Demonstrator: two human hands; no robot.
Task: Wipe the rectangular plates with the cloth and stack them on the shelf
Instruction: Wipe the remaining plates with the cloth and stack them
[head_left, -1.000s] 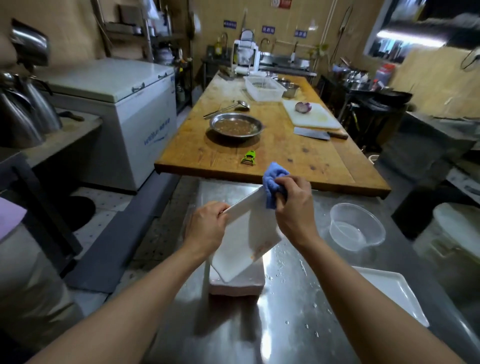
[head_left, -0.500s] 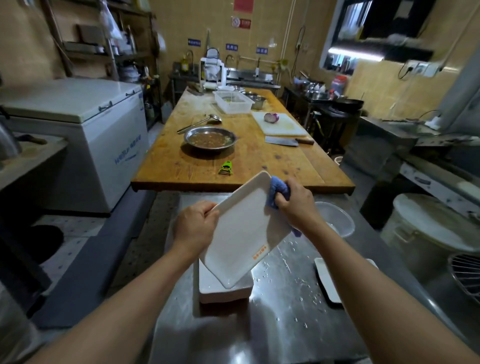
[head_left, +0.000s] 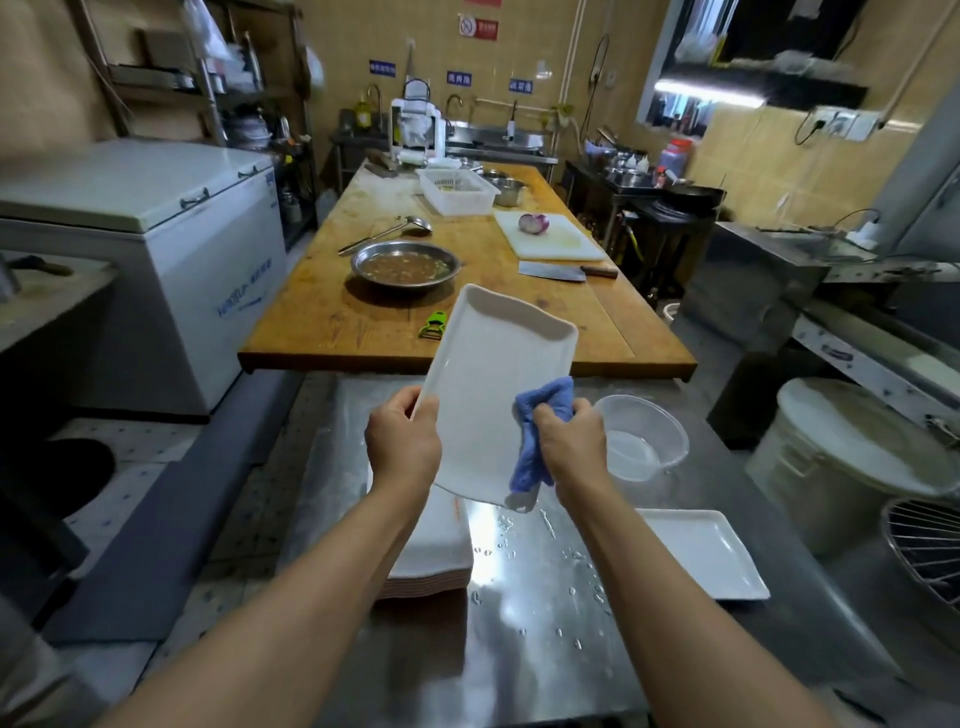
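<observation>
Midway through the job, the left hand (head_left: 402, 447) gripped a rectangular plate (head_left: 493, 384) above the steel worktop (head_left: 519, 649) while the right hand (head_left: 571, 447) clutched the blue cloth (head_left: 535, 431) against it. A stack of plates (head_left: 431, 561) and one lone plate (head_left: 701, 553) lay below; which awaited wiping was unclear, and none appeared shelved.

Legible markings are few. A red-and-white wall sign (head_left: 478, 27) on the tiled back wall carries a prohibition circle beside red text — its characters are too small to read. Three blue wall labels (head_left: 459, 78) sit in a row on the same wall above the sinks, their white characters blurred. The chest freezer (head_left: 156, 249) bears blue lettering on its front — a brand line, not readable. Small orange print marks the stack of plates (head_left: 434, 551), illegible.
</observation>
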